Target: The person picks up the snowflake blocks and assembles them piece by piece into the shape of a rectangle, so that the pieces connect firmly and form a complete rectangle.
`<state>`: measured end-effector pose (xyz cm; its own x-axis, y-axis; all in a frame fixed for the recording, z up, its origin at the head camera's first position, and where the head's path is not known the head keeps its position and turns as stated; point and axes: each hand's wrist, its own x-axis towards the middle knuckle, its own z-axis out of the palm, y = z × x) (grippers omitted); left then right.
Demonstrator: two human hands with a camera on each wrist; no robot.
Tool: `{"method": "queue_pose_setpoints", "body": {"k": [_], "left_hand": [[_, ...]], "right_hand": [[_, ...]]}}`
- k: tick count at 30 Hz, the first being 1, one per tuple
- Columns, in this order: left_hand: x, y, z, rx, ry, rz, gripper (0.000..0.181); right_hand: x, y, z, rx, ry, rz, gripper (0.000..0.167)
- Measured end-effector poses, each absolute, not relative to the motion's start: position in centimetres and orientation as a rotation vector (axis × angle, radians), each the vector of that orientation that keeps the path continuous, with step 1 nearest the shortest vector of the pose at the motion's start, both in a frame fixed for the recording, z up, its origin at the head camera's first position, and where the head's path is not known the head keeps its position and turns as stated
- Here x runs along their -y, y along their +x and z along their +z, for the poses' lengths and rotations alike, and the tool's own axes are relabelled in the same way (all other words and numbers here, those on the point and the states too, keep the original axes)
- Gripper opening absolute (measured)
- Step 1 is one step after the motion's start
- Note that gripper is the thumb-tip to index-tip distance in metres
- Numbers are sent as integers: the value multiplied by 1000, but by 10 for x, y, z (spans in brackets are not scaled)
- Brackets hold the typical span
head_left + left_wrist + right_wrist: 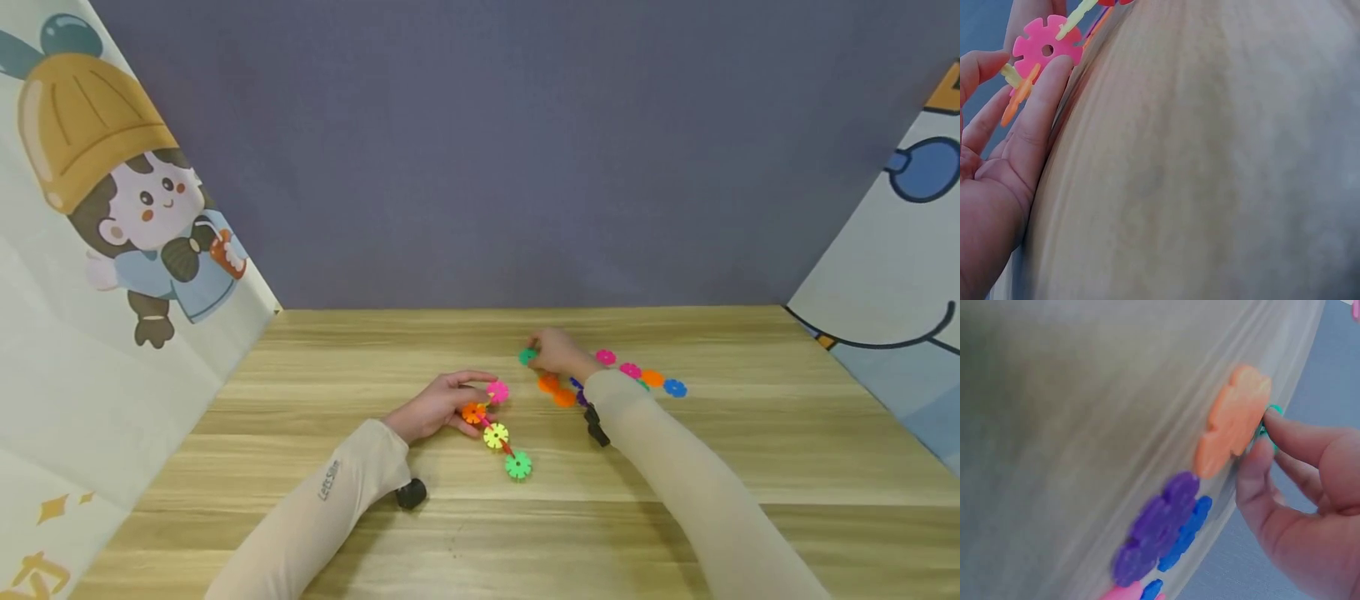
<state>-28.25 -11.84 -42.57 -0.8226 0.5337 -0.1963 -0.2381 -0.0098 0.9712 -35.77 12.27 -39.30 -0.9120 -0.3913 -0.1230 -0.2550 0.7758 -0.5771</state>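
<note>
My left hand holds a chain of slotted flower-shaped discs between thumb and fingers. In the chain are a pink disc, an orange disc, a yellow disc and a green disc at its near end; red pieces stand edge-on between some of them. The left wrist view shows the thumb against a pink disc. At the back of the table, my right hand pinches a teal-green disc between thumb and fingertip. That disc is mostly hidden by the fingers in the right wrist view.
Loose discs lie around my right hand and forearm: orange ones, a purple one, a blue one, and pink, orange and blue ones farther right. A grey-blue panel rises behind the wooden table.
</note>
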Motion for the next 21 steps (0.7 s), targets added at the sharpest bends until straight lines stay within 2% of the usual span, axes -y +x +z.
{"method": "queue_pose_setpoints", "body": {"k": [9,21], "left_hand": [[117,-282,-422,-1757,297,1876,47],[117,-282,-423,-1760,287,1876,45]], "right_hand": [[-123,-350,-390,-2698,-522,-1108,9],[-125,-327,-388,-2555,-643,-1297,9]]}}
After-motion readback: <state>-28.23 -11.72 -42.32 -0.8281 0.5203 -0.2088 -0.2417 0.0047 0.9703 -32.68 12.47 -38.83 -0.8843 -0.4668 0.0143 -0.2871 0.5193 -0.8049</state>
